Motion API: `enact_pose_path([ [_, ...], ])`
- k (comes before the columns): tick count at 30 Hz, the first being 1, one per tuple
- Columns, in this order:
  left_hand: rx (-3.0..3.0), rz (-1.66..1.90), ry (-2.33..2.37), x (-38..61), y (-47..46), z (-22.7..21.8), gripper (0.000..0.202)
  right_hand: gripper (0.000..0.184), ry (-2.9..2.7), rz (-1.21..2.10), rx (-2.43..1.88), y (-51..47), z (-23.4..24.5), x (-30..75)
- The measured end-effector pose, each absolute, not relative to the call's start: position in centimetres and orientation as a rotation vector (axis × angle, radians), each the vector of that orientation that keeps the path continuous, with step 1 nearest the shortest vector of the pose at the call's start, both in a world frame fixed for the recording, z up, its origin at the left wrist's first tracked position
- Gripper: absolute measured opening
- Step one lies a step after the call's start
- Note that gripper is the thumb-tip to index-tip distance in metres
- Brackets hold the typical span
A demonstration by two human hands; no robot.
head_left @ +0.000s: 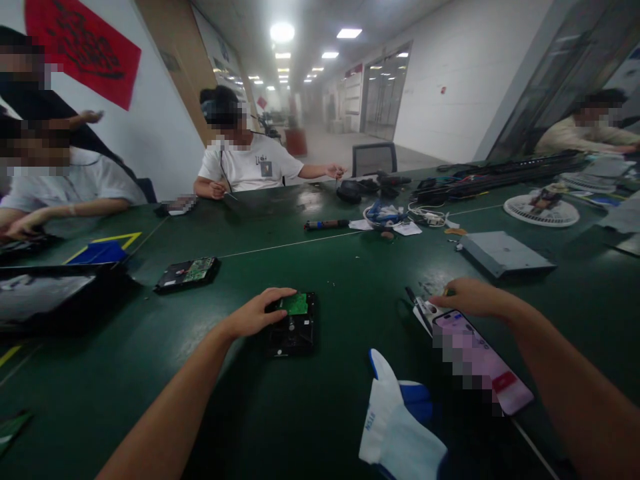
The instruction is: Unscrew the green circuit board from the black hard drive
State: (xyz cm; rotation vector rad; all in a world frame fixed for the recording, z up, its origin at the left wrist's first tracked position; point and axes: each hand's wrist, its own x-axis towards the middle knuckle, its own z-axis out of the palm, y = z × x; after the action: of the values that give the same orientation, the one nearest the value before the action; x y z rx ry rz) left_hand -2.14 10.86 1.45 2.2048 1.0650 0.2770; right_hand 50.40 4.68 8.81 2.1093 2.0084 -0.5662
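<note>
A hard drive (303,330) lies on the green table with its green circuit board facing up. My left hand (257,312) grips it from the left side, fingers over the board's far edge and thumb across the top. Farther right, my right hand (470,297) is closed at the upper end of a phone (483,363) with a lit pink screen. A small yellowish bit shows by its fingers, too little to name. Just beyond the fingertips is a white piece with holes (425,310). A white and blue glove (400,427) rests between my forearms.
Another drive with a bare board (187,273) sits at left, near a black tray (55,300). A grey metal box (505,253), a white fan grille (543,208) and bundled cables (385,215) lie at the right and back. Several people sit around the table.
</note>
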Motion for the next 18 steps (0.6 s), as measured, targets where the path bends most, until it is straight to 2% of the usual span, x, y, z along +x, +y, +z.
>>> enact_pose_path([
  [3,2.2,0.292,1.078,-2.2,10.9,1.2,0.058,0.065,1.952,-0.68,2.052,5.0,8.0,50.4],
  [10,2.203,0.285,1.078,-2.2,10.9,1.1,0.06,0.06,1.832,-0.855,2.153,5.2,7.0,50.6],
  [18,2.228,0.314,1.082,-2.2,10.6,1.2,0.061,0.056,1.747,-0.86,2.232,6.2,6.4,50.9],
])
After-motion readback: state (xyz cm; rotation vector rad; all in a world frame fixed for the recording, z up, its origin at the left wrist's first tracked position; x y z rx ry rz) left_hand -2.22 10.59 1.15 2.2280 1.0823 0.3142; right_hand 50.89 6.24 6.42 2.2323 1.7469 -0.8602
